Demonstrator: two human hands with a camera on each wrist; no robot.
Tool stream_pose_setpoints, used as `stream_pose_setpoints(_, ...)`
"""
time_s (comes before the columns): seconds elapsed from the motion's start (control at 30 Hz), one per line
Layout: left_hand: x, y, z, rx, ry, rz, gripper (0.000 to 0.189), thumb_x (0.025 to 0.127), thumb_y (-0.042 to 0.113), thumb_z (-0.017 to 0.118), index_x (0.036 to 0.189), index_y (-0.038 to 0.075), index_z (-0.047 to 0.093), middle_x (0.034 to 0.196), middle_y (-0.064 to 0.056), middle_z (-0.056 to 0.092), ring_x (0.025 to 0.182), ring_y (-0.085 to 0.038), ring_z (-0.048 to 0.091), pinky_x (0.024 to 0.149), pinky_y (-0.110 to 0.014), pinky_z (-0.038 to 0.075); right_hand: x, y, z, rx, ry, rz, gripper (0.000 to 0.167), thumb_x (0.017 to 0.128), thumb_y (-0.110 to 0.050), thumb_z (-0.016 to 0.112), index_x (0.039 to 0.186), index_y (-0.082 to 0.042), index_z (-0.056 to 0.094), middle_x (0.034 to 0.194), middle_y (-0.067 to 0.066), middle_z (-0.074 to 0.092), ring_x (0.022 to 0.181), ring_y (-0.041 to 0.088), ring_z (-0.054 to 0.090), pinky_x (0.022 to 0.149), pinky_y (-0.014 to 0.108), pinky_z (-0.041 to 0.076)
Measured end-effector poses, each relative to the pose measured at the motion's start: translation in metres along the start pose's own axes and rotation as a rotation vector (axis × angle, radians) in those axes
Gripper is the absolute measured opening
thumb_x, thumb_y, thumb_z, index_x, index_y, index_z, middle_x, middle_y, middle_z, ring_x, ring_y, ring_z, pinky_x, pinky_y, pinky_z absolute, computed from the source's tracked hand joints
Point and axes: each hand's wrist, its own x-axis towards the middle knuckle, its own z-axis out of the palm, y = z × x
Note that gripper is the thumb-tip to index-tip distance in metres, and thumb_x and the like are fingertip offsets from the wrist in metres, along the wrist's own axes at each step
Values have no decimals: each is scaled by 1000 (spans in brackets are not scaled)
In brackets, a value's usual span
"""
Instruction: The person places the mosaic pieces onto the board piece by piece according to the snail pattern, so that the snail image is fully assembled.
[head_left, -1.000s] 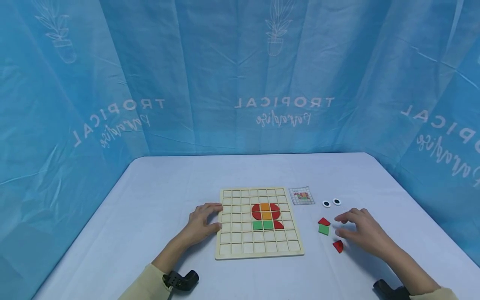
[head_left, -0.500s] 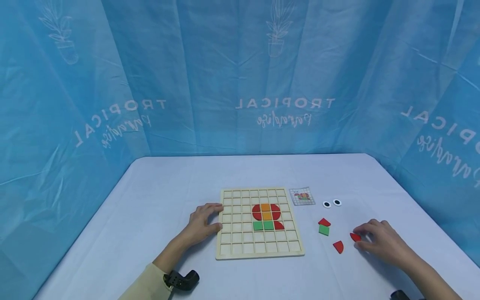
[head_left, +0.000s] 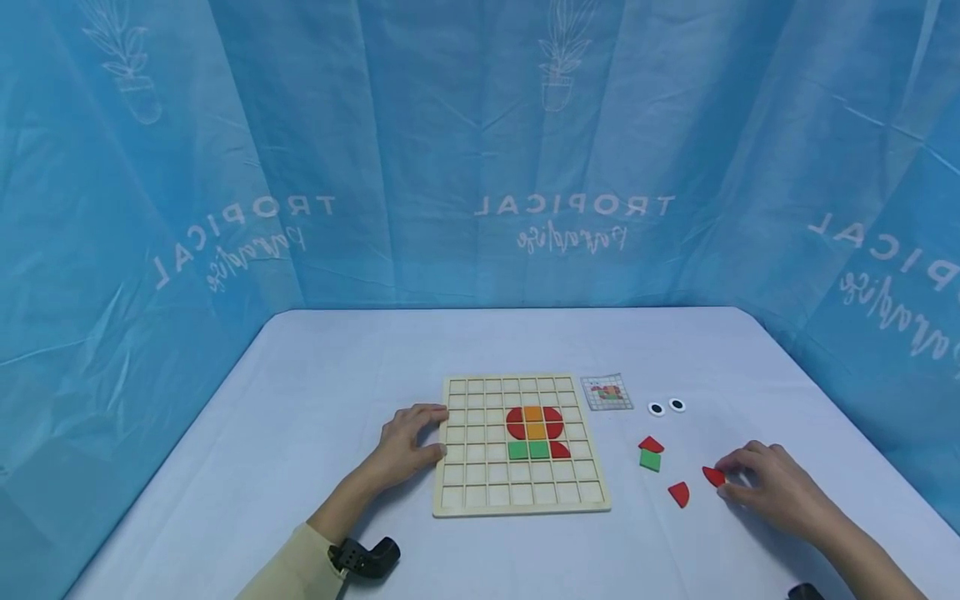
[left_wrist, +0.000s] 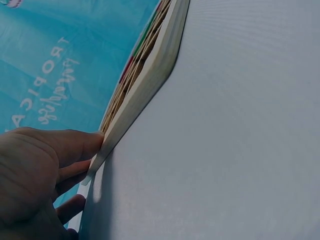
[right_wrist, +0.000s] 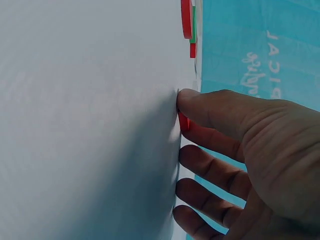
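Observation:
My left hand (head_left: 408,437) rests its thumb and fingertips against the left edge of a wooden grid board (head_left: 480,500). On the board lie red quarter-circle tiles (head_left: 553,414), orange squares (head_left: 536,431) and green squares (head_left: 517,451). In the left wrist view the thumb (left_wrist: 82,145) meets the board's side. At the right of the table my right hand (head_left: 772,487) pinches a red quarter-circle tile (head_left: 713,476) between thumb and forefinger, low at the cloth. The right wrist view shows this tile (right_wrist: 183,121) mostly covered by the thumb; the other fingers are bent beside it.
Left of the right hand lie a loose red quarter-circle tile (head_left: 679,494), a green square tile (head_left: 651,459) and a red piece (head_left: 651,443) touching it. Farther back are two round eye pieces (head_left: 677,405) and a pattern card (head_left: 607,392). Blue curtains (head_left: 480,150) surround the white table.
My right hand has moved right and toward me, from beside the green square to the outlying red quarter-circle tile, which it now pinches. My left hand has stayed at the board's edge.

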Motion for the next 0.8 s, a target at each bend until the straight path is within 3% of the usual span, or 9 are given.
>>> stream_pose_setpoints(0.43,1,-1,0,9,-2,-6,48,80,13,67,127,11,57,138,-5,50,131,-31,35,109,-56,19,4,-6,1,38,10,8,41,69,-31,81,102,-9,70,99,9,64,93,26,52,76,47,53)
stream_pose_setpoints(0.6,1,-1,0,12,-3,-6,47,80,13,67,127,11,57,139,-5,50,132,-31,35,109,-57,19,8,-26,2,80,49,-69,38,69,-28,82,102,-12,70,99,6,64,95,24,53,75,43,56)
stream_pose_setpoints(0.8,1,0,-1,13,-7,-3,48,81,13,66,128,10,57,139,-5,49,132,-31,34,109,-57,19,21,-65,8,103,96,-124,32,71,-25,80,101,-15,71,100,5,64,97,21,51,75,39,56)
